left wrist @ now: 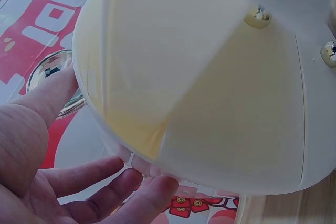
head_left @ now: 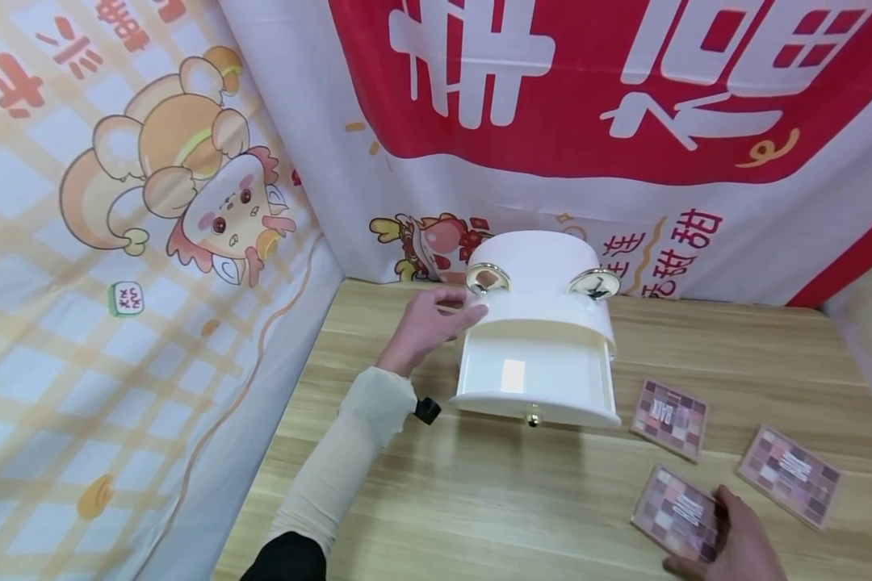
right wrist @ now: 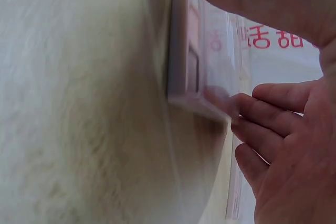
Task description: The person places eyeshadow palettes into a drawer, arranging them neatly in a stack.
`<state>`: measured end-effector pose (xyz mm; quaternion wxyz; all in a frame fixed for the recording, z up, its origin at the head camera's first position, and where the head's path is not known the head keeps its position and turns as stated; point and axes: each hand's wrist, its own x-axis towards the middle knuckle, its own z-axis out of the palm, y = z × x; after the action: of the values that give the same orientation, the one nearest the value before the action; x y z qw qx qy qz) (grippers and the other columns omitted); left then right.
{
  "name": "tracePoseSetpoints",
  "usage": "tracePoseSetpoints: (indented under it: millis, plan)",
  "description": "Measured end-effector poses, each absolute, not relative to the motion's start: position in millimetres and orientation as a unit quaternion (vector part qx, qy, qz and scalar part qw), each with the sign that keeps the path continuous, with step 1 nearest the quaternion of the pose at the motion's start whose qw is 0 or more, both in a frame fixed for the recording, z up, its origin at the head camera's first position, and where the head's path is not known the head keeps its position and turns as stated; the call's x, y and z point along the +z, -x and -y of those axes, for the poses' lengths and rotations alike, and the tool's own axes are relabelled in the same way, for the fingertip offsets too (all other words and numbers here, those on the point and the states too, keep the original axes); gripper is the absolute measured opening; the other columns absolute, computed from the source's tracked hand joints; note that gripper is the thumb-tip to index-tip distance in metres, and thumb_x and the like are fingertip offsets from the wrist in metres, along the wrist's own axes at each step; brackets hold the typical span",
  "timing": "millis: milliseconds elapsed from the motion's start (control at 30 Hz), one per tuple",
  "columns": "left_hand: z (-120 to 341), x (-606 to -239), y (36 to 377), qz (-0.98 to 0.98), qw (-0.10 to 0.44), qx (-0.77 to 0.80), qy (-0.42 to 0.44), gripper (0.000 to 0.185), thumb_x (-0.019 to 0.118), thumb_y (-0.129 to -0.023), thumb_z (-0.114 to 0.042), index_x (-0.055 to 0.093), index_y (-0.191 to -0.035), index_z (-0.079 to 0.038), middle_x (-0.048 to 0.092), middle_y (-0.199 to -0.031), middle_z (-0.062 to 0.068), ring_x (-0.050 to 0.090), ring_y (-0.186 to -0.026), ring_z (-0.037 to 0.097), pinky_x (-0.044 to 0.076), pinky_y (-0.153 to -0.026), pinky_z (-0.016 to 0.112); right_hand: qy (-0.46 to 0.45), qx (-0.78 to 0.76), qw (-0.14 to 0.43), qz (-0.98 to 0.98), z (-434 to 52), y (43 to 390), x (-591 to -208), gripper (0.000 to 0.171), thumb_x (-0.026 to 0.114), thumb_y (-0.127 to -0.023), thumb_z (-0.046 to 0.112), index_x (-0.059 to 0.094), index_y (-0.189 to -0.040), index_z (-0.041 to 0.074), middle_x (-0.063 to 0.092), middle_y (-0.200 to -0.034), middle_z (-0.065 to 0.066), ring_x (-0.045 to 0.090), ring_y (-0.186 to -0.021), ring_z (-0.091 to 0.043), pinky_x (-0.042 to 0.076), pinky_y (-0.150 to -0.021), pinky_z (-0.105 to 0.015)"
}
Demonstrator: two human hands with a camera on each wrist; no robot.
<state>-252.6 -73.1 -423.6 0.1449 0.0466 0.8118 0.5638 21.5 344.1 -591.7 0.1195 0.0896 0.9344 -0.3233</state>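
Two grips on one pale wooden desk point(head_left: 480, 500). Far left: cartoon-printed backdrop cloth point(head_left: 153, 186), hung behind and beside.

Left grip point(head_left: 436, 323) next: open, fingers relaxed and nearly straight, laid against the left flank of the white cosmetics box point(head_left: 541, 266), thumb reaching toward the gold disc point(head_left: 488, 278) at the lid hinge. Touching, not clasping. From the left wrist, fingertips point(left wrist: 157, 190) tucked just under the curved rim.

Centre: box standing at the back of the desk, drawer point(head_left: 538, 375) pulled out toward the person, gold knob point(head_left: 532, 420) on its front. Nothing visible inside the drawer.

Right of the box: middle palette point(head_left: 670, 418) flat on the desk, far palette point(head_left: 790, 474) further right, well apart from the drawer.

Lower right: right grip point(head_left: 741, 545) pinching the nearest palette point(head_left: 679, 512), thumb across one face, fingertips point(right wrist: 247, 106) on the edge; blurred from the wrist. Palette low on the desk, near the front edge.

Judged from this: brace the box firmly with the flat left grip so the drawer cannot slide. Lift the nearest palette level, clear of its neighbours. Hold by the edges, not the lid face, to avoid a slip.
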Motion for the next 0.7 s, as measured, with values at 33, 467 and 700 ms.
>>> tracePoseSetpoints:
  millis: [33,467,700]
  plan:
    - [73.2,-423.0,252.3,-0.812,0.144,0.564,-0.046,0.068,0.083,-0.072,-0.062,0.067,-0.123,-0.021,0.067,-0.11,0.001,0.066,-0.098,0.021,0.06,-0.074,0.035,-0.09,-0.324,0.12,-0.934,-346.0,-21.8,-593.1,0.145,0.094,-0.057,0.057,0.011,-0.144,-0.025,0.037,-0.129,-0.046,0.048,-0.111,-0.057,0.042,-0.091,-0.07]
    - [73.7,-422.4,251.8,-0.813,0.139,0.563,-0.047,0.072,0.082,-0.072,-0.063,0.066,-0.127,-0.019,0.066,-0.112,0.0,0.065,-0.1,0.021,0.059,-0.083,0.046,-0.075,-0.308,0.096,-0.944,-349.7,-22.0,-593.7,0.139,0.096,-0.056,0.052,0.019,-0.14,-0.028,0.041,-0.125,-0.046,0.05,-0.107,-0.055,0.043,-0.089,-0.069]
    - [72.7,-423.5,251.5,-0.81,0.147,0.565,-0.047,0.071,0.083,-0.072,-0.062,0.066,-0.126,-0.019,0.067,-0.111,0.002,0.066,-0.099,0.022,0.058,-0.084,0.048,-0.133,-0.343,0.128,-0.921,-348.5,-25.4,-591.8,0.148,0.096,-0.051,0.057,0.014,-0.146,-0.023,0.036,-0.134,-0.044,0.047,-0.115,-0.058,0.04,-0.094,-0.069]
